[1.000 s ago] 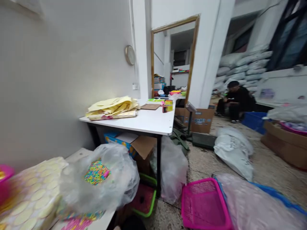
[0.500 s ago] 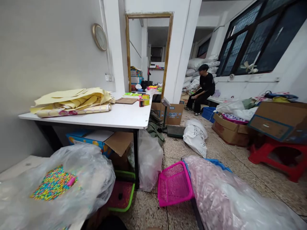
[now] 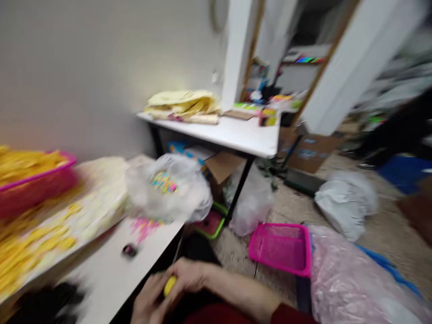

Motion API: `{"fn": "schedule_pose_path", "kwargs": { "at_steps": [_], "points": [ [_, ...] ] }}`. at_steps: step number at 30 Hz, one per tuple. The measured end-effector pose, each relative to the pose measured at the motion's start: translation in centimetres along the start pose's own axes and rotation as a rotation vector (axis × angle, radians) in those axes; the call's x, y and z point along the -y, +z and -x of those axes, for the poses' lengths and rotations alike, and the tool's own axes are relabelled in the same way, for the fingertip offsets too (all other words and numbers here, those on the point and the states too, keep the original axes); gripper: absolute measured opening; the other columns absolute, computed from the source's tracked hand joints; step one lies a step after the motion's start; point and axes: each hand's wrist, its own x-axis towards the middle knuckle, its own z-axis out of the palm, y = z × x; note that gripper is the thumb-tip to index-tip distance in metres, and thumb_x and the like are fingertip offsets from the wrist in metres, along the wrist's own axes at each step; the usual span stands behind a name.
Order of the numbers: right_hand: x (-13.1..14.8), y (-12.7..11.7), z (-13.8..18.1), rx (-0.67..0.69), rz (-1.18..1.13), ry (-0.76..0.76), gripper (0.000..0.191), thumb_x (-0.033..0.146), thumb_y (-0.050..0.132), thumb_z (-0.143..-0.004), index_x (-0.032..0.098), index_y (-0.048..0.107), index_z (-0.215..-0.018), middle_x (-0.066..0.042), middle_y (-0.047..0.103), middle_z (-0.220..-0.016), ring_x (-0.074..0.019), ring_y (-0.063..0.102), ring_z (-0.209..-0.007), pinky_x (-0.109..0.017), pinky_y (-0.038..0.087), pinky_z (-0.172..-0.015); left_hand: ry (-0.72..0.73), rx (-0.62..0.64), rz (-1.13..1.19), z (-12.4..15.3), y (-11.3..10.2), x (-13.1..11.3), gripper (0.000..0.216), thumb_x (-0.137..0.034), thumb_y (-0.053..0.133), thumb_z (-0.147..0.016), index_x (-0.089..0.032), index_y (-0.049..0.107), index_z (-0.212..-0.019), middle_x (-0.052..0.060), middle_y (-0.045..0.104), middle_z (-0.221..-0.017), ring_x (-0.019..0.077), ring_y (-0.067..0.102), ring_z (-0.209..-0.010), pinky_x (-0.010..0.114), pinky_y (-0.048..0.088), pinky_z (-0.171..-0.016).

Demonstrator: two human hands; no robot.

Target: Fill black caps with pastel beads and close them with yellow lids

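My right hand and my left hand are close together at the bottom, over my lap. Between them shows a small yellow piece; blur and the fingers hide its kind. Both hands have their fingers curled about it. On the white table beside them lie a small dark object and scattered pink bits. A clear plastic bag holding multicoloured beads rests at the far end of that table. To the left, several yellow pieces are strewn over a pale sheet.
A pink basket heaped with yellow pieces stands at left. Another pink basket and a large plastic bag are at right. Ahead is a second white table with folded yellow sheets. A person's dark-clothed legs show far right.
The view has swung left and down. My hands, previously out of view apart from a possible sliver at the bottom edge, now show with the yellow piece, and the left-hand basket has entered view.
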Motion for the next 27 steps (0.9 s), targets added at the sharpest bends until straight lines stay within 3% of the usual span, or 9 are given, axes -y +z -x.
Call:
{"fn": "schedule_pose_path", "kwargs": {
  "at_steps": [1, 2, 5, 10, 13, 17, 22, 27],
  "points": [
    [-0.5, 0.6, 0.2, 0.019, -0.064, 0.054, 0.057, 0.031, 0.092, -0.026, 0.013, 0.061, -0.070, 0.006, 0.059, -0.063, -0.0072, 0.055, -0.053, -0.020, 0.051, -0.051, 0.058, 0.122, -0.004, 0.5, -0.6, -0.1, 0.028, -0.050, 0.068, -0.073, -0.026, 0.075, -0.087, 0.003, 0.069, -0.079, 0.0193, 0.065, -0.072, 0.030, 0.056, -0.061],
    [-0.9, 1.0, 0.5, 0.042, -0.121, 0.090, 0.060, 0.027, 0.092, -0.026, 0.013, 0.062, -0.075, 0.006, 0.060, -0.065, -0.0079, 0.057, -0.056, -0.021, 0.053, -0.053, 0.059, 0.168, -0.018, 0.8, -1.1, -0.2, 0.029, -0.048, 0.067, -0.076, -0.023, 0.075, -0.091, 0.004, 0.070, -0.080, 0.0186, 0.064, -0.072, 0.030, 0.055, -0.063],
    [-0.8, 0.8, 1.5, 0.184, -0.251, 0.089, 0.061, 0.019, 0.091, -0.038, 0.014, 0.062, -0.092, 0.004, 0.062, -0.080, -0.0116, 0.063, -0.069, -0.026, 0.059, -0.061, 0.035, 0.161, -0.056, 1.0, -1.9, -0.5, 0.029, -0.046, 0.068, -0.077, -0.019, 0.074, -0.087, 0.005, 0.068, -0.076, 0.0161, 0.061, -0.069, 0.028, 0.052, -0.061],
    [-0.2, 0.0, 2.0, 0.318, -0.349, 0.059, 0.060, 0.009, 0.088, -0.048, 0.014, 0.061, -0.102, 0.002, 0.059, -0.091, -0.0104, 0.064, -0.080, -0.026, 0.060, -0.071, 0.027, 0.149, 0.095, 1.2, -2.1, 0.2, 0.031, -0.045, 0.074, -0.072, -0.018, 0.072, -0.088, 0.005, 0.068, -0.082, 0.0164, 0.060, -0.077, 0.030, 0.051, -0.070],
    [-0.2, 0.0, 2.1, 0.393, -0.375, 0.042, 0.062, 0.020, 0.090, -0.051, 0.014, 0.062, -0.106, -0.002, 0.060, -0.100, -0.0130, 0.063, -0.088, -0.029, 0.061, -0.075, 0.031, 0.113, 0.126, 1.6, -2.3, 0.5, 0.029, -0.041, 0.075, -0.073, -0.019, 0.072, -0.091, 0.005, 0.068, -0.085, 0.0164, 0.061, -0.079, 0.030, 0.051, -0.071],
    [-0.4, 0.1, 1.8, 0.315, -0.365, 0.028, 0.056, 0.038, 0.085, -0.060, 0.012, 0.064, -0.105, -0.003, 0.063, -0.095, -0.0133, 0.065, -0.083, -0.029, 0.060, -0.073, 0.100, 0.090, 0.106, 1.6, -2.3, 0.6, 0.026, -0.036, 0.073, -0.076, -0.020, 0.071, -0.097, 0.005, 0.068, -0.087, 0.0154, 0.060, -0.079, 0.029, 0.050, -0.069],
    [-0.1, 0.7, 1.7, 0.170, -0.288, 0.041, 0.042, 0.032, 0.084, -0.063, 0.010, 0.064, -0.093, 0.003, 0.062, -0.069, -0.0061, 0.061, -0.059, -0.019, 0.053, -0.060, 0.140, 0.138, -0.023, 1.4, -1.9, 0.3, 0.023, -0.035, 0.067, -0.081, -0.020, 0.070, -0.098, 0.006, 0.069, -0.088, 0.0157, 0.058, -0.077, 0.031, 0.047, -0.070],
    [0.5, 0.7, 1.7, 0.185, -0.260, 0.140, 0.045, 0.029, 0.084, -0.058, 0.010, 0.062, -0.093, 0.002, 0.065, -0.072, -0.0088, 0.064, -0.060, -0.024, 0.056, -0.063, 0.143, 0.195, -0.073, 1.6, -1.8, 0.2, 0.019, -0.036, 0.060, -0.086, -0.020, 0.071, -0.089, 0.005, 0.068, -0.087, 0.0156, 0.056, -0.076, 0.030, 0.046, -0.069]
  ]
}}
